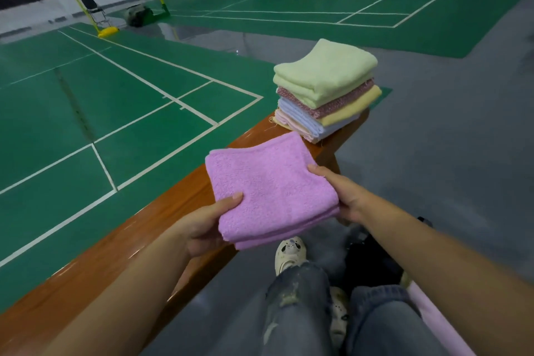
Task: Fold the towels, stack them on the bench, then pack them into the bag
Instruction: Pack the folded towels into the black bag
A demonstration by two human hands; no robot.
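A folded purple towel (268,188) is held level above the orange wooden bench (121,251). My left hand (208,225) grips its near left corner, thumb on top. My right hand (344,196) grips its right edge, thumb on top and fingers underneath. Farther along the bench stands a stack of folded towels (323,92), with a pale green one on top and pink, yellow, white and light pink ones below it. A dark bag (372,260) lies on the floor under my right forearm, mostly hidden.
My legs in jeans (300,312) and light shoes (290,251) are below the towel. A pink cloth (433,318) lies by my right knee. Green court floor (86,124) lies left of the bench, grey floor (448,139) to the right.
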